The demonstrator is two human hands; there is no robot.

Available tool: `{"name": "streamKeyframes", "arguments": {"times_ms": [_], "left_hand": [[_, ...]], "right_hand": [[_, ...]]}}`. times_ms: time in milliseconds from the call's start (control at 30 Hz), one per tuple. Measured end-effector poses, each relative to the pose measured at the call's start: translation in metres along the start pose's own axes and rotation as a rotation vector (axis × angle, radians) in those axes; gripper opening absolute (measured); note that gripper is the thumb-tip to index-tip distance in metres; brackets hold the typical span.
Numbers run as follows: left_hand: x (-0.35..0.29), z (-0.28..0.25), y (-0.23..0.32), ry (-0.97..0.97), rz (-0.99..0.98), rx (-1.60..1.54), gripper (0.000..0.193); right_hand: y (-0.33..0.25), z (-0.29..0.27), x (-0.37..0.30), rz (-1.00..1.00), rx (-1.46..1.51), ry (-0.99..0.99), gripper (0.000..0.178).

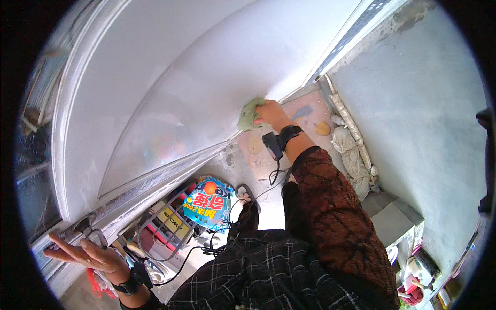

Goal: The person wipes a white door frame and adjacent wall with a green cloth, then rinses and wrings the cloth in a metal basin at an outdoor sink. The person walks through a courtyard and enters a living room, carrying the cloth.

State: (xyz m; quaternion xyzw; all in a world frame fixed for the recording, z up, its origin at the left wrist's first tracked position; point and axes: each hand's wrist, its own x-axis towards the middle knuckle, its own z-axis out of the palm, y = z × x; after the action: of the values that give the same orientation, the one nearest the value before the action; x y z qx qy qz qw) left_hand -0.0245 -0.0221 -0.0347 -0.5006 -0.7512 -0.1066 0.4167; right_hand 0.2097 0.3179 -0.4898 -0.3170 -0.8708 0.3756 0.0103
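Where clock positions are read from the centre of the view, a white door panel point(206, 77) spans 9 to 12 o'clock and is the largest item recorded. A bluish-grey wall point(423, 103) stands from 2 to 3 o'clock. The person's dark checked garment point(258, 274) fills 6 o'clock, and a brown patterned sleeve point(336, 206) covers the right forearm at 4 to 5 o'clock. A grey box point(387, 222) sits at 4 o'clock. On the floor, a pinkish mat point(316, 107) lies toward 1 o'clock. A barred basket point(146, 255) holding assorted items is found between 7 and 8 o'clock, with a bright blue package point(209, 204) at 7 o'clock.

The left hand point(90, 257) is at 8 o'clock, fingers extended and spread, with nothing seen in its grasp; it overlaps a metal door handle point(96, 236), and contact cannot be determined. The right hand point(269, 112), toward 1 o'clock near the centre, has its fingers bent around a green cloth point(249, 114). That cloth is at 12 o'clock, against the panel's lower part. A yellowish-brown leaf-shaped piece point(323, 128) is noted at 2 o'clock.
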Motion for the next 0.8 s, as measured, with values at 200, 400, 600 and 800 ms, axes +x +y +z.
{"name": "streamKeyframes", "arguments": {"times_ms": [200,400,600,800], "left_hand": [[-0.003,-0.004,0.004,-0.049,-0.089,0.030,0.073],[-0.007,-0.003,-0.006,-0.065,-0.063,0.033,0.074],[-0.011,-0.003,-0.011,-0.066,-0.033,0.053,0.075],[-0.010,-0.002,-0.008,-0.067,-0.072,0.067,0.076]], "right_hand": [[0.079,-0.057,-0.001,0.309,-0.320,0.202,0.055],[0.149,-0.130,-0.011,0.544,-0.316,0.457,0.049],[0.151,-0.139,0.004,0.733,1.483,1.006,0.042],[0.141,-0.082,0.019,0.689,1.462,0.708,0.046]]}}
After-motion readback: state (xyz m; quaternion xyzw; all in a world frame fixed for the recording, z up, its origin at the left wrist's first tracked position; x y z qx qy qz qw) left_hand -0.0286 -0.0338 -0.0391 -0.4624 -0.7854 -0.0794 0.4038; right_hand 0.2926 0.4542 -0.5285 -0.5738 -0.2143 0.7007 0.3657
